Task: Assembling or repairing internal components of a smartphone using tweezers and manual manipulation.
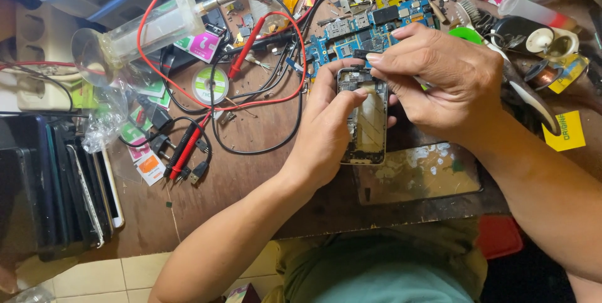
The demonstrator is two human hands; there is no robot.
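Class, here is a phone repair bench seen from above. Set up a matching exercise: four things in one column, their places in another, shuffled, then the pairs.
Things:
1. opened phone
2. blue circuit boards
3. stack of phones
4. yellow label

Places:
A. far left edge
B. held in the left hand
C. right of the right hand
D. behind the hands

Pairs: 1-B, 2-D, 3-A, 4-C

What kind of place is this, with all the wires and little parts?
It looks like a phone repair bench. The left hand holds an opened phone while the right hand works on it. Blue circuit boards, red and black test wires and a stack of phones lie around.
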